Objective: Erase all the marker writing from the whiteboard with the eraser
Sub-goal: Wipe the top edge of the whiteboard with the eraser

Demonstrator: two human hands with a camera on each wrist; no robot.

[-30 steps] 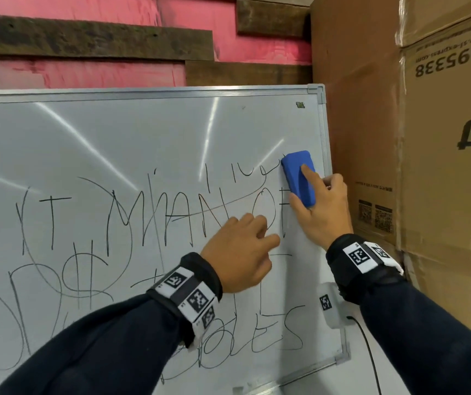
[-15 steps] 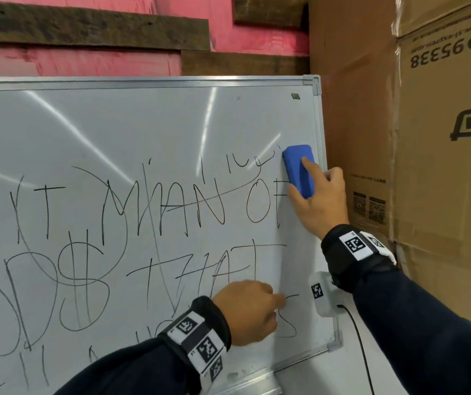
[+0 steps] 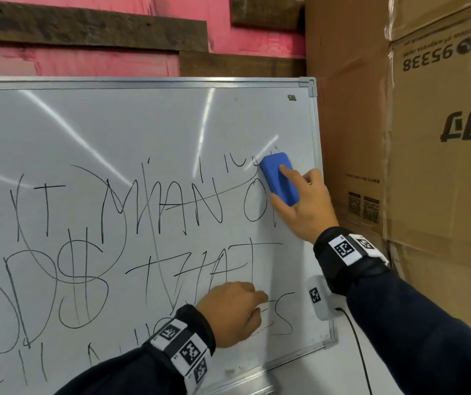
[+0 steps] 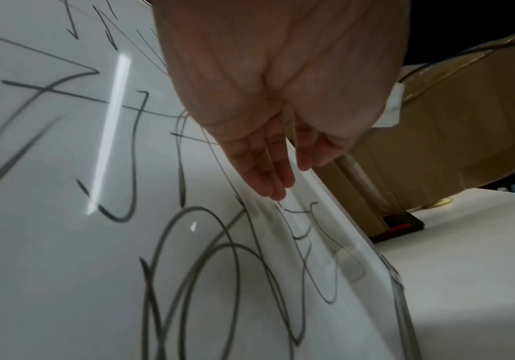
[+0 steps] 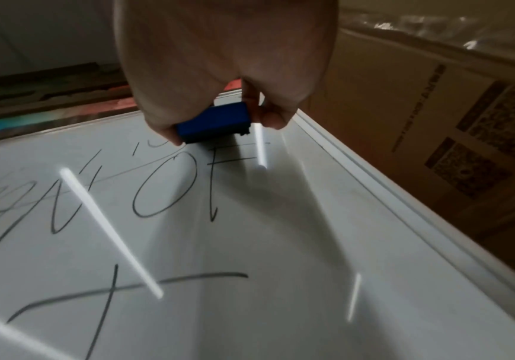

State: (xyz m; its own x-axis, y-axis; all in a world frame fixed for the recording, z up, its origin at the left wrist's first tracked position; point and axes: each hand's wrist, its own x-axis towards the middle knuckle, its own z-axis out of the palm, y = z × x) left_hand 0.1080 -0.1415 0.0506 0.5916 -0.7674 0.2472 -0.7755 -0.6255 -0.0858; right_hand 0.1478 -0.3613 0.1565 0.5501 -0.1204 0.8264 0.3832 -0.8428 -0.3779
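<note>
A whiteboard (image 3: 114, 132) with a metal frame stands tilted before me, covered in black marker writing (image 3: 177, 212) across its middle and lower part. My right hand (image 3: 300, 206) grips a blue eraser (image 3: 278, 178) and presses it flat on the board near the right edge, over the letter after the "O". In the right wrist view the eraser (image 5: 216, 121) is pinched between thumb and fingers. My left hand (image 3: 234, 312) rests on the lower right of the board; in the left wrist view its straight fingers (image 4: 268, 175) touch the surface.
Stacked cardboard boxes (image 3: 428, 166) stand close against the board's right edge. A pink wall with dark wooden planks (image 3: 92, 32) rises behind. A white surface (image 4: 465, 255) lies below the board's right corner, with a black cable (image 3: 356, 346) hanging from my right wrist.
My left hand slid down from the middle of the board to its lower right. The eraser shifted slightly left onto the writing.
</note>
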